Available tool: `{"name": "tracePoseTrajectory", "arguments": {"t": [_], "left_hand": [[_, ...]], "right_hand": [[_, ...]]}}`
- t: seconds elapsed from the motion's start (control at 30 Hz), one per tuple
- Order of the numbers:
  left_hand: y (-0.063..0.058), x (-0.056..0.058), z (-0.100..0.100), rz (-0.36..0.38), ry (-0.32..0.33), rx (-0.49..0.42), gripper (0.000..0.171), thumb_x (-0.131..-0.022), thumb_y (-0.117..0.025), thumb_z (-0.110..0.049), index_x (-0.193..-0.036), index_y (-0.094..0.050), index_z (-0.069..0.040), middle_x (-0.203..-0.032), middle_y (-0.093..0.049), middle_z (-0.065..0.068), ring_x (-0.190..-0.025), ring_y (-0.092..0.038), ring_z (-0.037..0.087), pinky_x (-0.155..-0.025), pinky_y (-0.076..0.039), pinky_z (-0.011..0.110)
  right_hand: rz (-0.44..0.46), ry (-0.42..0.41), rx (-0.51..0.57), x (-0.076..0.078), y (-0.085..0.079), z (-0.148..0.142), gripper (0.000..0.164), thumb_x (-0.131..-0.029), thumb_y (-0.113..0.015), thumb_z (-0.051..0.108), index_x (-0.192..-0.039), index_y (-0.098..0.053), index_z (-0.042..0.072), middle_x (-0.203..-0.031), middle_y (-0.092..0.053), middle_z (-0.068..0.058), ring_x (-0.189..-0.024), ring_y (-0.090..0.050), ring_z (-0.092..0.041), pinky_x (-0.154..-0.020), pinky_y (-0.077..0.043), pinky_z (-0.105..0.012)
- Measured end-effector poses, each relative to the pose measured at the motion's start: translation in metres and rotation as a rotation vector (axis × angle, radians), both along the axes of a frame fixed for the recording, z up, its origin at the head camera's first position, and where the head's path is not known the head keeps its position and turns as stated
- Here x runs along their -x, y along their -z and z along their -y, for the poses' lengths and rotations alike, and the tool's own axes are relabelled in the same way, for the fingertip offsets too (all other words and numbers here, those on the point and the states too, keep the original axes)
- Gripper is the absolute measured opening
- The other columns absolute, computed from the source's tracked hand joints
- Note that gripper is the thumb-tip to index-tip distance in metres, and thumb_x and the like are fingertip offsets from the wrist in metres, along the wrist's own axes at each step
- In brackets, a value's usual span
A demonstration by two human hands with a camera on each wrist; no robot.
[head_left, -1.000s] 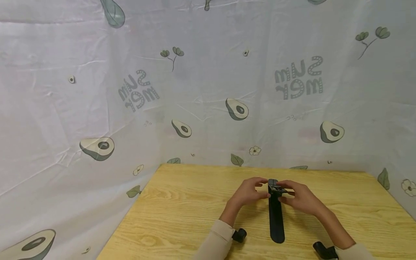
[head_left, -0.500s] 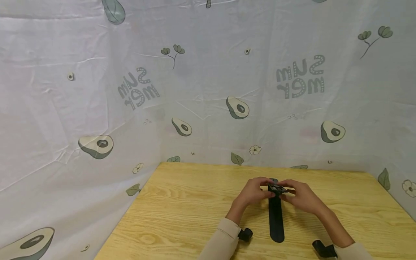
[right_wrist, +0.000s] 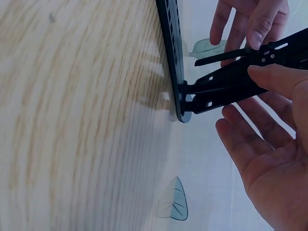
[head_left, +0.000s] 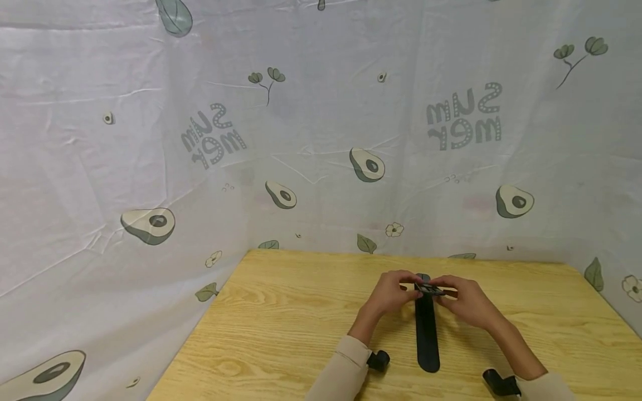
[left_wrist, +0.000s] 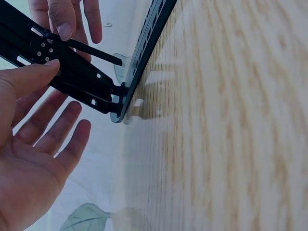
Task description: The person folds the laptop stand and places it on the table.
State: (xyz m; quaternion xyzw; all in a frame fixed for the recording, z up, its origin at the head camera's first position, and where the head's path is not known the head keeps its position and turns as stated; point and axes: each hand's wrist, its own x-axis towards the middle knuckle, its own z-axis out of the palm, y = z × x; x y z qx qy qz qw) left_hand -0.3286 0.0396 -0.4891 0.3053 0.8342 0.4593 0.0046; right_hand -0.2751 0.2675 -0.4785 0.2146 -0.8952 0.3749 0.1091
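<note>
A black folding stand [head_left: 427, 340] rests on the table, its long flat base running toward the viewer. From the base's far end rises a hinged arm [left_wrist: 82, 77], leaning up at a slant, with a round screwed joint and a thin bar beside it. My left hand [head_left: 391, 292] pinches the upper part from the left, thumb in front near the joint and fingers behind. From the other side my right hand [head_left: 468, 301] grips the same part, its thumb [right_wrist: 276, 77] pressed by the screws. The lower fingers of both hands are spread, off the stand.
The wood-grain table [head_left: 281, 334] extends to both sides of the stand. A pale printed cloth [head_left: 311, 139] hangs behind and along the left. Black wrist cameras sit at the left cuff [head_left: 346, 356] and the right cuff [head_left: 544, 387].
The left hand has shifted right and closed in on the stand's upper part. That part now lies flatter between the hands. The base has stayed in place.
</note>
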Motion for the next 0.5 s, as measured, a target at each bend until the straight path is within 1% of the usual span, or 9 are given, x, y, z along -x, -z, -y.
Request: {"name": "tracePoseTrajectory", "arguments": {"t": [0.1,0.2,0.4,0.5], "left_hand": [[0.0009,0.0004,0.0002,0.008,0.006,-0.018,0.022,-0.100,-0.078,-0.013,-0.122,-0.080,-0.014,-0.129,-0.077,0.003,-0.127,-0.071,0.024,-0.098,-0.059,0.023],[0.0019,0.0004,-0.0002,0.015,0.014,-0.030,0.021,-0.101,-0.077,-0.012,-0.122,-0.080,-0.012,-0.129,-0.077,0.004,-0.127,-0.072,0.023,-0.097,-0.059,0.022],[0.0027,0.0018,-0.0022,-0.007,0.009,-0.035,0.019,-0.103,-0.074,-0.012,-0.121,-0.081,-0.012,-0.128,-0.077,0.004,-0.125,-0.072,0.017,-0.096,-0.060,0.021],[0.0014,0.0032,-0.0032,-0.008,0.003,-0.031,0.019,-0.103,-0.074,-0.012,-0.121,-0.081,-0.013,-0.127,-0.078,0.003,-0.125,-0.072,0.015,-0.096,-0.060,0.021]], "right_hand": [[-0.003,0.007,0.006,0.0005,0.0021,-0.0001,0.031,-0.098,-0.073,-0.003,-0.128,-0.074,0.006,-0.126,-0.074,-0.014,-0.119,-0.072,-0.042,-0.099,-0.062,-0.050],[-0.009,0.015,0.009,0.0000,0.0041,0.0005,0.032,-0.098,-0.073,-0.004,-0.128,-0.074,0.006,-0.125,-0.074,-0.015,-0.118,-0.072,-0.042,-0.098,-0.063,-0.048],[-0.050,0.043,0.015,-0.0008,0.0061,0.0026,0.031,-0.097,-0.073,-0.006,-0.126,-0.075,0.003,-0.123,-0.075,-0.018,-0.116,-0.073,-0.042,-0.094,-0.064,-0.045],[-0.055,0.051,0.018,0.0006,0.0061,0.0024,0.031,-0.097,-0.073,-0.007,-0.126,-0.075,0.003,-0.123,-0.075,-0.019,-0.116,-0.073,-0.042,-0.093,-0.064,-0.044]]}}
